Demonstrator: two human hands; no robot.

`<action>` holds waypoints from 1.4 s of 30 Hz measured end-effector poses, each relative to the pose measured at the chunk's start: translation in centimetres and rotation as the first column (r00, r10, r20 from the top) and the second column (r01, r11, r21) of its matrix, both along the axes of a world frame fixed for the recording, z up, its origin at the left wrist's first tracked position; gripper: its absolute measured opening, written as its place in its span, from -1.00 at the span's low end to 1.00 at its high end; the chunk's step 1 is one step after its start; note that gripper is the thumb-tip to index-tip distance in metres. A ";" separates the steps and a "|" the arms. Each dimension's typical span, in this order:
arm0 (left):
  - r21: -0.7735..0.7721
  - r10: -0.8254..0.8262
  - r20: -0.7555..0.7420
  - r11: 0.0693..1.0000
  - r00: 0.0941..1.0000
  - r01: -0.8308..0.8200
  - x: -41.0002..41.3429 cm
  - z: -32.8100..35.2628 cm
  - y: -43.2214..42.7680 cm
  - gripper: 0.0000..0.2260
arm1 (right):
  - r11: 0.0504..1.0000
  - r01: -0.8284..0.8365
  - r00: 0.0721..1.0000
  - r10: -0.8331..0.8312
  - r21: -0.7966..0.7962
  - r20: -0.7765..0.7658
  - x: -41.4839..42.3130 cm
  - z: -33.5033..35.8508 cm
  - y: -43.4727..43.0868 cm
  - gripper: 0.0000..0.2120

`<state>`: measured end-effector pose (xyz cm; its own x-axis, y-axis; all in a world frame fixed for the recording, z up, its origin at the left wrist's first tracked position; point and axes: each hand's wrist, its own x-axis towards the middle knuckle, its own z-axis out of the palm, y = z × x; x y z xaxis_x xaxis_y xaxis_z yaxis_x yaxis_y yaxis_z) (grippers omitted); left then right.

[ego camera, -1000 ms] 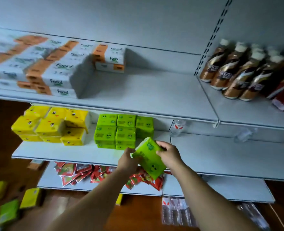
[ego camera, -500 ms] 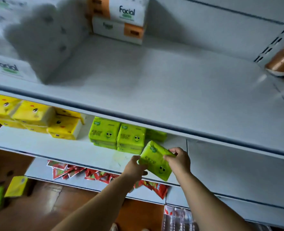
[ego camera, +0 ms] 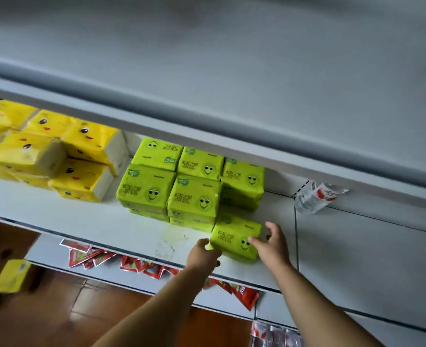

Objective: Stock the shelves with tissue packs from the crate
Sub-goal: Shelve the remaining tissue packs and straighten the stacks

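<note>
A green tissue pack point(ego camera: 232, 235) with a smiley face lies flat on the white middle shelf point(ego camera: 132, 226), just in front of and to the right of the stacked green packs point(ego camera: 194, 196). My left hand point(ego camera: 203, 255) has curled fingers pinching the pack's near left corner. My right hand point(ego camera: 273, 242) is spread, its fingertips touching the pack's right end and the thumb lifted off. The crate is out of view.
Yellow tissue packs point(ego camera: 81, 151) are piled to the left on the same shelf. A clear water bottle point(ego camera: 312, 196) lies at the back right. Red sachets point(ego camera: 142, 265) line the lower shelf. Loose yellow packs point(ego camera: 13, 275) sit on the floor at left. The upper shelf point(ego camera: 232, 71) overhangs.
The green pack, held tilted in both hands before, now lies flat on the shelf beside the green stack. My right hand has opened. The view has moved closer and lower.
</note>
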<state>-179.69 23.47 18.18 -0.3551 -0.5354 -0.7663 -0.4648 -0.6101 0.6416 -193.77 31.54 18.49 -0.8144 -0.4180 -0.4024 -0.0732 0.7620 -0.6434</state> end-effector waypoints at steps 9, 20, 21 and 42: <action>-0.116 0.041 0.029 0.993 0.999 -0.037 -2.4 0.4 1.0 -0.43 | 0.995 0.092 0.953 -0.076 -0.039 0.295 -0.3 -1.2 -0.1 -0.71; 0.103 0.021 -0.113 0.995 0.993 -0.009 -2.9 2.1 1.5 -0.56 | 0.992 0.106 0.949 -0.081 -0.068 0.305 -1.7 -0.1 -0.6 -0.44; 0.099 -0.003 -0.100 0.995 0.995 0.013 -2.6 2.7 1.7 -0.57 | 0.991 0.113 0.948 -0.088 -0.067 0.307 -1.6 0.7 -0.3 -0.44; -0.073 -0.419 0.115 0.901 0.901 0.428 17.2 7.7 -3.6 -0.83 | 0.901 0.431 0.828 -0.414 0.044 0.378 19.4 5.9 4.7 -0.68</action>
